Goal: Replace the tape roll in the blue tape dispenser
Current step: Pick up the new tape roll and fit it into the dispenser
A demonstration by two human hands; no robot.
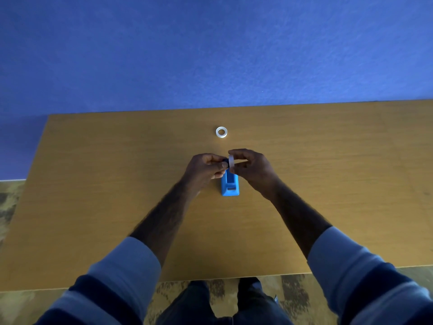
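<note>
Blue plastic marks the tape dispenser [230, 186], which stands on the wooden table [93, 184] about midway between its left and right edges and a little nearer the far edge than the near one, its cutter end turned toward the person. Both hands meet just above the dispenser's far end. The right hand [251, 166] pinches a pale, translucent tape roll [231, 162] between thumb and fingertips, holding it on edge so that only its thin rim faces the camera. The left hand [206, 168] is closed around a small dark blue piece [225, 163], seemingly the hub that carries the roll, pressed right against the roll's left face; whether it sits partly inside the roll's hole I cannot tell, since the fingers cover the join. Roll and hub hang in the air, clear of the dispenser's body below them.

A second tape roll [221, 132], whitish, lies flat on the table beyond the hands, near the far edge and well apart from the dispenser. Both forearms are bare, with light blue sleeves [131, 261] banded in navy pushed up toward the elbows. Behind the table rises a blue wall [210, 48], and patterned carpet [14, 202] shows past the left edge and under the near edge.
</note>
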